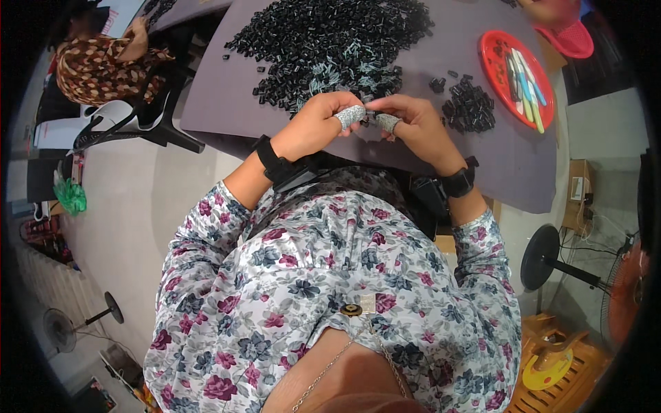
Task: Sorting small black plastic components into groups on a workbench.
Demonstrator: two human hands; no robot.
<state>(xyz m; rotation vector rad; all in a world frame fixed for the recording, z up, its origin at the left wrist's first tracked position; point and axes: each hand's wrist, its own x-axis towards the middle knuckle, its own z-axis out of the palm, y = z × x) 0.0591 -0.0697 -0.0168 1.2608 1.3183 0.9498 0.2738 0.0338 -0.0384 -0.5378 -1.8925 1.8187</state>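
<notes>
At the near side of the purple-grey worktop (220, 103), the left hand (318, 122) and the right hand (418, 129) are meeting in front of the wearer's body. Between them, the fingers of both hands are pinching a small dark piece (370, 114); they are covering much of it, so its full shape is staying hidden. Silvery wrapping (350, 116) is covering a digit of the left hand, and similar wrapping is showing on the right. Both wrists are carrying black straps (273, 160).

Just beyond the hands, a broad heap of small black pieces (323, 31) is spreading toward the far side, with thin pale grey-green bits (330, 77) lying scattered over its near part. Over to the right, a smaller cluster of black pieces (469, 108) is lying apart from the heap. Beside that cluster, a round red tray (487, 58) is holding several long slender tools (528, 93) with white, blue and yellow-green parts. Past the tray, a pink basket (580, 41) is standing near the far right corner. Off to the left, a co-worker in a brown patterned top (103, 69) is sitting near another table.
</notes>
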